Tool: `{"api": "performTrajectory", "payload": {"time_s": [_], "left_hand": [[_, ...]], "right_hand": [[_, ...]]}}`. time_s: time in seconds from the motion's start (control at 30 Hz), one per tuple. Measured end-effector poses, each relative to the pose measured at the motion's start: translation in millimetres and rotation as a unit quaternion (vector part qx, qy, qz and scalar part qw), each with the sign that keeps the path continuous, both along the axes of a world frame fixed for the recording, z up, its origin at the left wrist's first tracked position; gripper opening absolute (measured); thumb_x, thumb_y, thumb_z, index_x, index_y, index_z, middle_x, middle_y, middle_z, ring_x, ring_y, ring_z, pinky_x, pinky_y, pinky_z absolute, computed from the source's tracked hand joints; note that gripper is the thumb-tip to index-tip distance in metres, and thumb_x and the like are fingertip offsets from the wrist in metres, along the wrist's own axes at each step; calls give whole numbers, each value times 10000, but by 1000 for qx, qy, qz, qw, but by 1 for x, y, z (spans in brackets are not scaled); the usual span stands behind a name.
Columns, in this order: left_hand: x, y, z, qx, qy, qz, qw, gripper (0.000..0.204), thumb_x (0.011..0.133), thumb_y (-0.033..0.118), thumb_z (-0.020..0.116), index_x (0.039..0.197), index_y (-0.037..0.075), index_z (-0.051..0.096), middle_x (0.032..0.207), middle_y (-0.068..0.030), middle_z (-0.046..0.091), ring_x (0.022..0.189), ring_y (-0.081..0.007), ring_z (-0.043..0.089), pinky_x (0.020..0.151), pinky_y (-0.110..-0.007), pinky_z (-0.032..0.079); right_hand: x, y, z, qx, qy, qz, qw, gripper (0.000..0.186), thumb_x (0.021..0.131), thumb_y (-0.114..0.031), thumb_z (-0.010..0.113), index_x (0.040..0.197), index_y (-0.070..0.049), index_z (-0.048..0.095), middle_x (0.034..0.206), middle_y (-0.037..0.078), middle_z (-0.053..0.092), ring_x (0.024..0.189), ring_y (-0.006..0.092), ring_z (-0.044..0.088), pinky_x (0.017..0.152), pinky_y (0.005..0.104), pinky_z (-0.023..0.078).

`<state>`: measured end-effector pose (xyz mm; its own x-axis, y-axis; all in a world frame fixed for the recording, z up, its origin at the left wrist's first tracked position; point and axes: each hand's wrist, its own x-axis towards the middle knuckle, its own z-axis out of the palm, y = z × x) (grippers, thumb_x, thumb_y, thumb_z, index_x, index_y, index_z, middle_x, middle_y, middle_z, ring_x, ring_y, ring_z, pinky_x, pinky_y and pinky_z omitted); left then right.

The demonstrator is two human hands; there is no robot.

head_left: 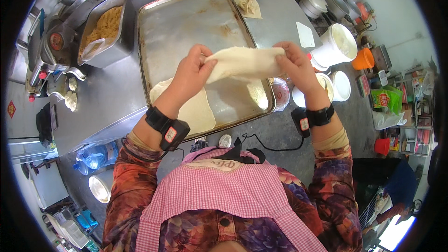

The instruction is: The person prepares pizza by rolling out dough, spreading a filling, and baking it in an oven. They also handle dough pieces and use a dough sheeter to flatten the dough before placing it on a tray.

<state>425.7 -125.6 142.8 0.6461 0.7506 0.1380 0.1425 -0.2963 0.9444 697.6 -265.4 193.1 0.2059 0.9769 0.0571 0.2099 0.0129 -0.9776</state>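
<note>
At the upper left of the frame, a deep metal tub (105, 58) holds a heap of crumbly golden-brown filling (109, 23), with a clear plastic scoop (94, 49) at its near end. Beside it, across the upper middle, lies a large rimmed baking tray (186, 23) with brown-stained edges; one pale dough sheet (198, 112) rests flat in its lower left part.

A second piece, a stretched dough strip (245, 64), is held up over the tray near the middle of the frame. The two hands are apart: the left hand (198, 67) pinches its left end, the right hand (296, 65) its right end.

The tray sits on a grey metal worktop (109, 95), which also carries a crumpled pale piece (248, 7) at upper centre and a flat white card (305, 35) to its right. At the right stand a tall white bucket (332, 51) and an orange bucket (364, 59), with a red bucket (381, 146) lower down by a crowded shelf rack (417, 133). Blue-tinted bottles (100, 156) and another white bucket (103, 182) are at lower left.
</note>
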Motion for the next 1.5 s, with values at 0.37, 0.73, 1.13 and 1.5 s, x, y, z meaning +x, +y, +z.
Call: {"api": "performTrajectory", "payload": {"time_s": [0.37, 0.73, 1.13, 1.5], "left_hand": [[-24, -51, -48, 133, 150, -206, 958, 262, 833, 101, 585, 1084, 51, 642, 1005, -176, 650, 959, -345, 602, 866, -410, 486], [45, -8, -83, 301, 232, 59, 923, 158, 752, 133, 663, 790, 22, 558, 783, -177, 593, 818, -346, 568, 742, -431, 456], [6, 40, -81, 109, 306, 71, 943, 128, 754, 154, 659, 830, 57, 626, 890, -150, 633, 839, -339, 595, 733, -432, 479], [-16, -42, -68, 312, 76, -305, 897, 205, 723, 129, 691, 911, 61, 646, 876, -103, 615, 869, -301, 576, 779, -394, 479]], "right_hand": [[-25, -66, -67, -88, -426, 222, 873, 329, 798, -8, 515, 1107, -60, 617, 1021, 183, 639, 940, 356, 605, 841, 412, 490], [-73, -42, -77, -35, -374, 192, 907, 360, 795, -38, 527, 1149, -55, 590, 1057, 169, 633, 996, 349, 592, 872, 412, 482], [-74, -10, -98, 1, -532, 79, 843, 579, 842, -277, 611, 1293, 37, 426, 1317, 281, 431, 1241, 450, 398, 1040, 454, 350], [-52, 22, -101, -94, -564, 30, 820, 618, 868, -392, 568, 1214, 108, 459, 1222, 327, 468, 1197, 448, 421, 1024, 422, 358]]}}
